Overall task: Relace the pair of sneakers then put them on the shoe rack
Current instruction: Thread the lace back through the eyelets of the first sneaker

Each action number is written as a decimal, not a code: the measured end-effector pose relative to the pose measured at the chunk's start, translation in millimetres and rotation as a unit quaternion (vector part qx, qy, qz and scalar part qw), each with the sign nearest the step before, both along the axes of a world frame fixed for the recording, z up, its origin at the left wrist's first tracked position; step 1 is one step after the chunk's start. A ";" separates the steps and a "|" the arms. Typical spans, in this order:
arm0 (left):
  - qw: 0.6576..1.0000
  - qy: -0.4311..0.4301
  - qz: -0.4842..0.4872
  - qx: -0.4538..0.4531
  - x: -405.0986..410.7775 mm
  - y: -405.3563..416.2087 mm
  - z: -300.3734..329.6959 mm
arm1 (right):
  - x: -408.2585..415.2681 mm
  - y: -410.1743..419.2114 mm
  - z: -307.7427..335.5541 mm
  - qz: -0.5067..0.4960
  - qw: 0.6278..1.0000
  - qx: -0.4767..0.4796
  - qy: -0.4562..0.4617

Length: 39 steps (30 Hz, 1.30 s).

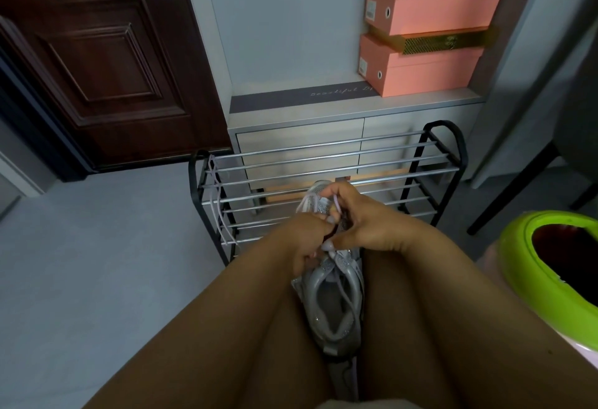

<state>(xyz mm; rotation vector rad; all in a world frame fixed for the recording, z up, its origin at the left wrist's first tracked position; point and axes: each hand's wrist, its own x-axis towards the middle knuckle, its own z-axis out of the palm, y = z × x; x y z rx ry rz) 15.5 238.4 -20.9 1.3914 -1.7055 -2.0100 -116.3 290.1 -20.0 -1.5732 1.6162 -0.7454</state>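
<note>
Sneaker, grey and white mesh with glittery trim (333, 305), lies wedged between the person's bare thighs, heel toward the body and toe pointing out at the rack, opening facing up. Pale lilac flat shoelace (336, 203) rises in a small loop over the eyelet area. Left hand (305, 240) sits over the sneaker's tongue with fingers curled, pinching the lace near the eyelets; right hand (359, 214) is curled over the front of the shoe, thumb and fingertips gripping the same lace just beside the left. Two-tier shoe rack of black tubular frame and chrome bars (326, 179) stands on the grey floor just beyond the knees, against a pale grey low cabinet with drawers (301, 137). Second pale lilac lace (217, 201) hangs draped over the rack's left end bars. Stack of salmon-pink cardboard shoe boxes (430, 40) rests on the cabinet's right end, with a gold perforated flat box (433, 41) slotted between two of them. Dark brown panelled wooden door (106, 62) stands at left. Lime-green rimmed bin (521, 256) sits at the right edge.
</note>
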 end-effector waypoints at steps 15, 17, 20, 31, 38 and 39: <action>0.986 0.133 -0.007 0.101 11.9 -8.6 -14.4 | -1.4 -0.2 0.5 -0.010 1.000 0.011 0.004; 0.977 0.169 -0.018 0.129 16.8 -9.8 -14.0 | -2.7 0.5 0.4 -0.018 1.000 0.013 0.009; 0.973 0.188 -0.044 0.128 25.9 -8.2 -7.9 | -5.9 2.9 -1.1 -0.019 0.999 -0.001 0.026; 0.926 0.100 -0.364 -0.025 58.8 33.3 41.6 | -22.3 3.9 -3.5 0.014 0.997 0.008 -0.070; 0.893 -0.182 -0.092 -0.401 22.9 11.5 27.3 | -23.9 3.7 -5.3 0.014 0.995 0.022 -0.096; 0.893 -0.184 -0.082 -0.402 17.5 11.5 21.7 | -24.3 3.9 -5.6 0.013 0.995 0.023 -0.099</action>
